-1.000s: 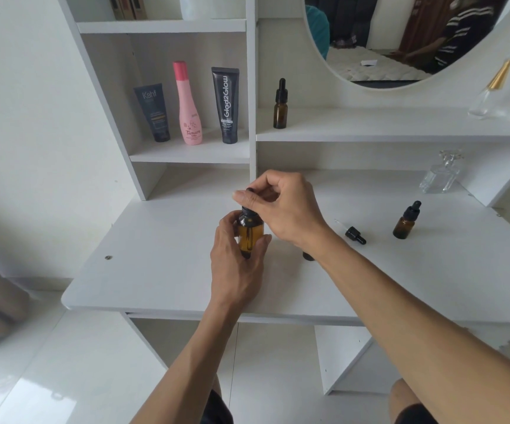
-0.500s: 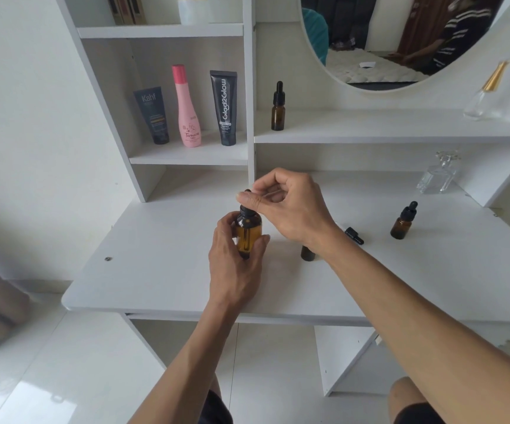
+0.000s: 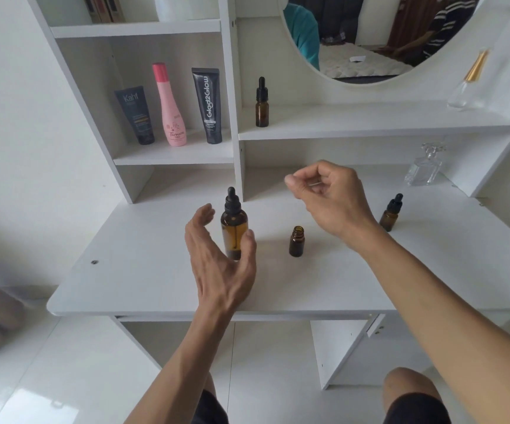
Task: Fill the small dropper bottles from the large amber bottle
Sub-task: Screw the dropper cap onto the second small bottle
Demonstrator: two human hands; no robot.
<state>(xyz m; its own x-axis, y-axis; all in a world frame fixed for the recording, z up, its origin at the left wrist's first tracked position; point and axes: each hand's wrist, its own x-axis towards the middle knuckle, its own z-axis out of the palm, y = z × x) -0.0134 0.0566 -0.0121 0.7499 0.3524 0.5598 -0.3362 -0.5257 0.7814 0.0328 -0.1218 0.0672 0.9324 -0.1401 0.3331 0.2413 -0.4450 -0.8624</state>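
White vanity desk (image 3: pixel 155 270): left hand (image 3: pixel 220 264) open, loosely cupping large amber bottle (image 3: pixel 234 231); right hand (image 3: pixel 330 197) curled (contents unclear); a bump tips uncapped small bottle (image 3: pixel 296 241).

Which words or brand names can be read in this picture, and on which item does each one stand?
"Kahf": dark grey tube; its smaller print is too blurred to read.
"Tamara": pink bottle; the line below is unreadable.
"Glad2Glow": black tube, running vertically; its small label is unreadable.
The amber bottles show no text.
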